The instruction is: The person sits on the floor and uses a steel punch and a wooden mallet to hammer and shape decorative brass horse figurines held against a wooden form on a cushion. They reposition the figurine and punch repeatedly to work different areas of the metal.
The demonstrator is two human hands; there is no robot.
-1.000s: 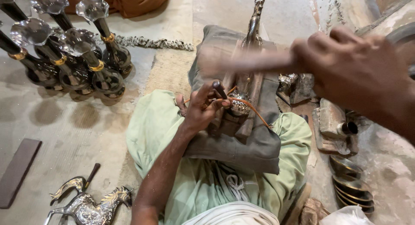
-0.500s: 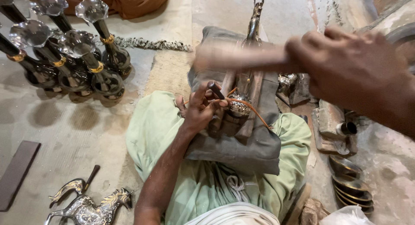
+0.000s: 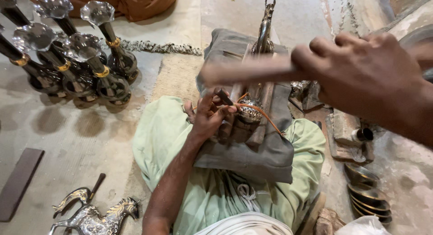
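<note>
Vases: dark trumpet-mouthed metal vases (image 3: 97, 59) with brass collars crowd the floor at upper left.
Horses: two silver horse figurines (image 3: 92, 214) lie at lower left, beside a dark flat bar (image 3: 20, 183).
Bowls: stacked metal bowls (image 3: 367, 196) sit at lower right.
Left hand: left hand (image 3: 209, 115) – fingers pinched shut on a small dark punch (image 3: 224, 97), tip set against the metal workpiece (image 3: 250, 111).
Workpiece: rests on a grey cushion (image 3: 252, 158) over the lap, strapped by an orange cord (image 3: 264, 115).
Right hand: right hand (image 3: 365, 77) – fist closed on a blurred wooden mallet (image 3: 250, 72), raised above, covering part of the cushion.
Surface: bare, stained concrete floor (image 3: 67, 135).
</note>
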